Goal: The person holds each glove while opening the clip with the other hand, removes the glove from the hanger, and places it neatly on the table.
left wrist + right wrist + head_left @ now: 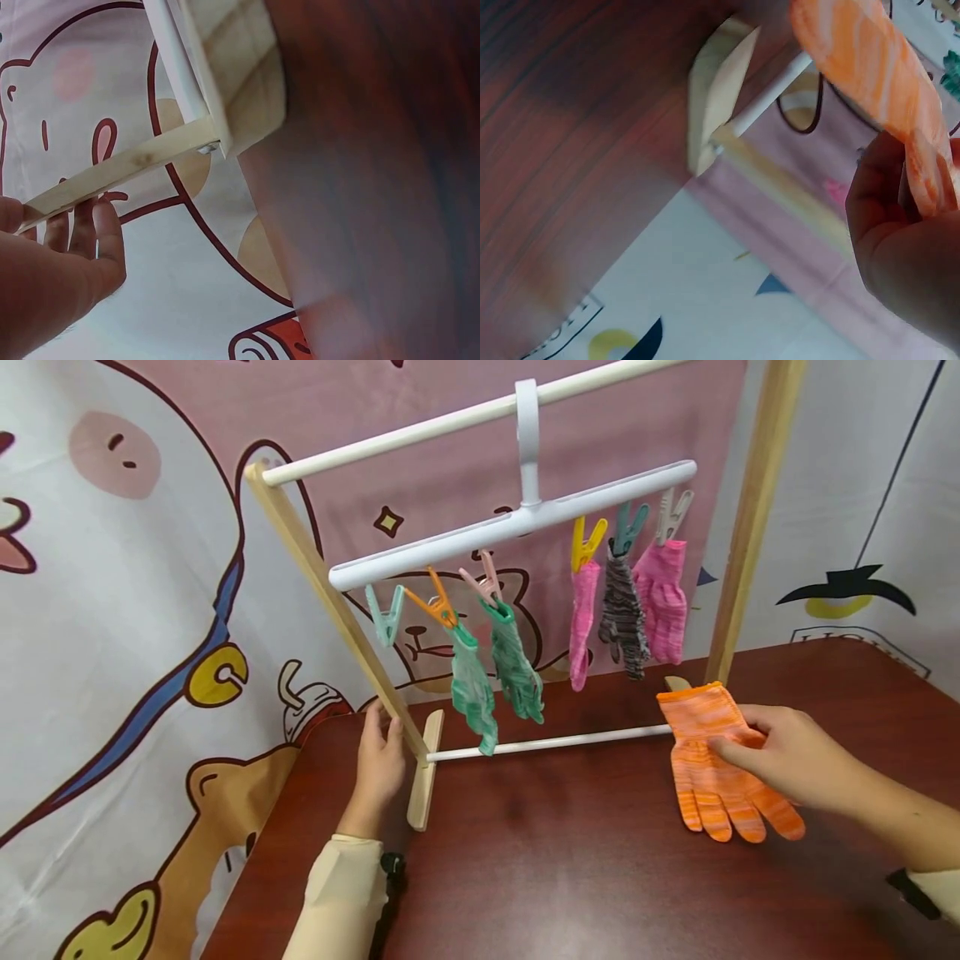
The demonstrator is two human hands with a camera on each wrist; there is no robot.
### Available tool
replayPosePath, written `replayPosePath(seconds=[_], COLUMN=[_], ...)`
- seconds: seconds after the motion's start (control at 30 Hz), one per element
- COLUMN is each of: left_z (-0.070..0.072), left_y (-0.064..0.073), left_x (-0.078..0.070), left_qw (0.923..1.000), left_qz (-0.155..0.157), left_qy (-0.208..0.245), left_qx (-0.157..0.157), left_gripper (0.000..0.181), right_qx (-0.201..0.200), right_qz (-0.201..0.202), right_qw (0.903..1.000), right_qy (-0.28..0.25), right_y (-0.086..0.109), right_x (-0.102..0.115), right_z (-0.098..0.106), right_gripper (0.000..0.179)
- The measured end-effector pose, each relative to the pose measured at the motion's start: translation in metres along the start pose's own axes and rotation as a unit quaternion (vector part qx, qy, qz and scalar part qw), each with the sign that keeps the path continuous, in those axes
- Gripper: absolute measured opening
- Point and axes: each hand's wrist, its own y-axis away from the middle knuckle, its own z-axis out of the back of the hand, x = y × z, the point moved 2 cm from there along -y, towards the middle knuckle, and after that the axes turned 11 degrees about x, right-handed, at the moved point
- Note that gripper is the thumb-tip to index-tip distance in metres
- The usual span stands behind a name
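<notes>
My right hand (798, 756) pinches an orange striped knit glove (697, 760) near its cuff, thumb in front, the glove's fingers hanging down. In the right wrist view the orange glove (877, 67) hangs from the curled fingers. At the wooden rack's left post (337, 610), my left hand (381, 768) grips low down; the left wrist view has its fingers behind the post (127, 163). From a white hanger (450, 543) hang clothespins holding two green gloves (516, 668), two pink items (662, 602) and a dark striped glove (622, 610). The light green clothespin (386, 614) holds nothing.
The hanger hooks over the rack's white top rod (420, 433). A white lower rod (555, 742) joins the rack's feet. The right post (753, 518) rises behind the orange glove. A reddish-brown table (570, 860) lies beneath, and a cartoon-printed cloth (135, 635) hangs behind.
</notes>
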Motion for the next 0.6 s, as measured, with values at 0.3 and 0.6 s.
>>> replayPosePath(seconds=[0.3,0.6], left_z=[0.000,0.000], left_y=[0.000,-0.008], left_x=[-0.001,0.017], left_qw=[1.0000,0.9998], left_qz=[-0.007,-0.018], left_qy=[-0.004,0.001], left_qx=[-0.003,-0.013], left_gripper=[0.042,0.040], right_qx=[0.011,0.006], right_qz=[-0.062,-0.110], right_qw=[0.9971,0.9927], right_qy=[0.043,0.049], right_y=[0.000,0.001], right_x=[-0.030,-0.057], right_z=[0.022,0.038], right_gripper=[0.046,0.048])
